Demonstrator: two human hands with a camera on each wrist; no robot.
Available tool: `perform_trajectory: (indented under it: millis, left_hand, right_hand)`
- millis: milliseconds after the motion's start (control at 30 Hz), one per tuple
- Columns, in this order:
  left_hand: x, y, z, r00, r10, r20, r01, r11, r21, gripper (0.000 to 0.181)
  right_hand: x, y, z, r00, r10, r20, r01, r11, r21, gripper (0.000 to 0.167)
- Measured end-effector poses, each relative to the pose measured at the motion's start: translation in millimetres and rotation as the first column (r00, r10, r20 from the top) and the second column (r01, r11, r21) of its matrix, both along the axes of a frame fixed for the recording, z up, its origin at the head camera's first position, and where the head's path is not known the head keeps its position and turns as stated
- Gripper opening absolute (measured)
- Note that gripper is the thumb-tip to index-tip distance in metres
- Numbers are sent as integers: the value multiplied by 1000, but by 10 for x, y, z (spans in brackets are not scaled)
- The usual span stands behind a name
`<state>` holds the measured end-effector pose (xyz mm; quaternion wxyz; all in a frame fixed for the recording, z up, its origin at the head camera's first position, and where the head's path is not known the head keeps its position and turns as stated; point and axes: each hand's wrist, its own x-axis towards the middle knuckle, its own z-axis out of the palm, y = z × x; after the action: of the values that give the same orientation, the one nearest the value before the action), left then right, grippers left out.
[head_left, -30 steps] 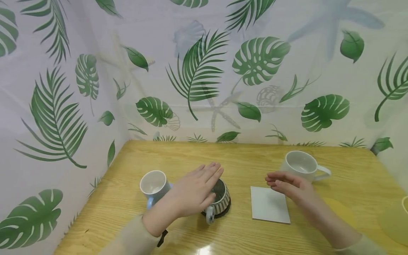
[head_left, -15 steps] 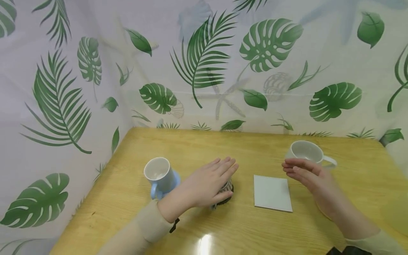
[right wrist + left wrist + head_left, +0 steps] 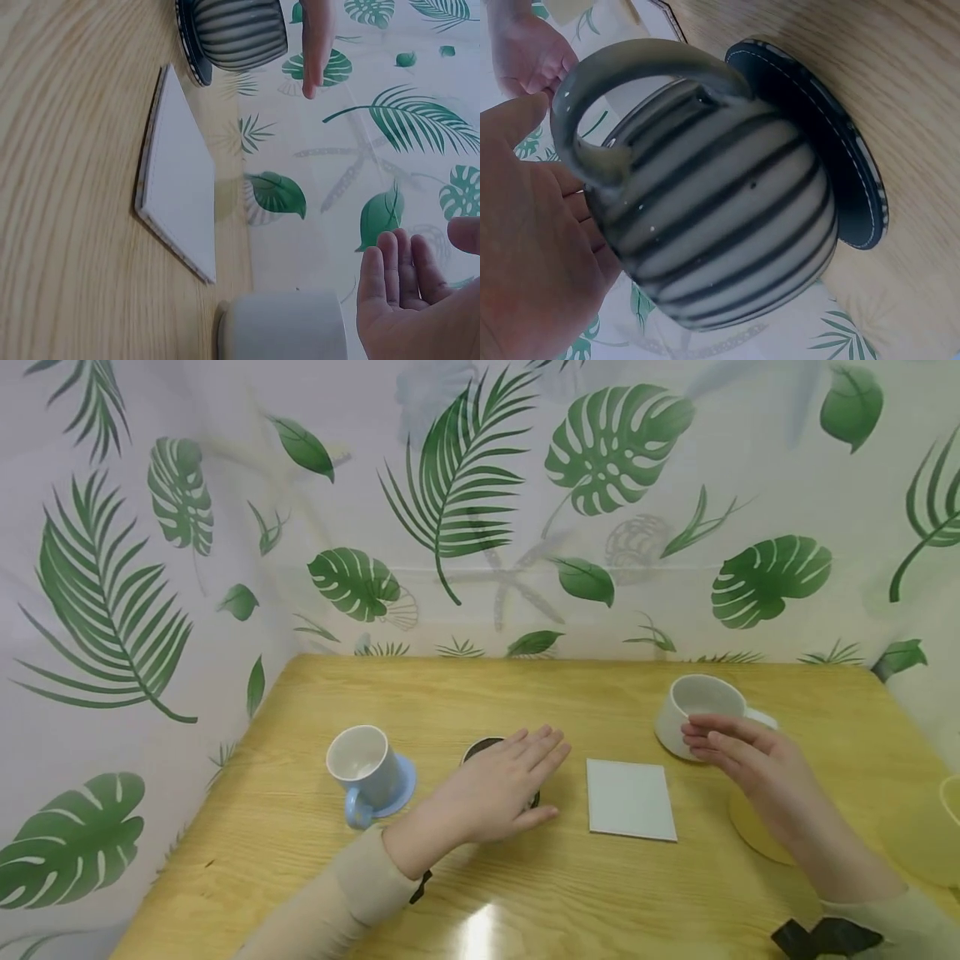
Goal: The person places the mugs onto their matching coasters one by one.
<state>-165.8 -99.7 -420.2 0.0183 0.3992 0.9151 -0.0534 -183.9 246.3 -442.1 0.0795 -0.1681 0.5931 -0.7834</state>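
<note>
My left hand hovers palm down over the mouth of a grey-and-black striped mug, its fingers straight. A narrow gap shows between hand and rim in the right wrist view. Under that mug lies a round dark coaster with a stitched edge. My right hand is held in the air, fingers nearly straight and holding nothing. Behind it stands a white mug, partly hidden by the fingers. A square white coaster lies flat between the two hands.
At the left a mug with a blue handle stands on a blue coaster. A yellow round coaster lies partly under the right forearm. A pale yellow mug is at the right edge. Leaf-print cloth backs the wooden table.
My left hand has moved right, covering more of the striped mug's mouth. The right hand has shifted right, away from the square coaster. The head view has tilted down.
</note>
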Motion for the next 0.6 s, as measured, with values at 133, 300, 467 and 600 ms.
perform_trajectory:
  millis: [133,300,467,600]
  left_hand:
    - [-6,46,-4,1000,-10,-3,10,1000,8,77]
    - [-16,97,-7,1000,-14,-12,14,999,31,76]
    - [-23,150,-23,1000,-8,2,8,1000,23,77]
    - [-33,195,-56,1000,-6,21,5,1000,17,76]
  right_hand:
    - [18,76,27,999,-13,31,14,999,-36,42]
    - [11,162,67,998,-13,57,17,998,-64,42]
    - [26,233,73,997,-22,68,28,995,-92,42]
    - [60,300,66,997,-41,64,49,990,-135,43]
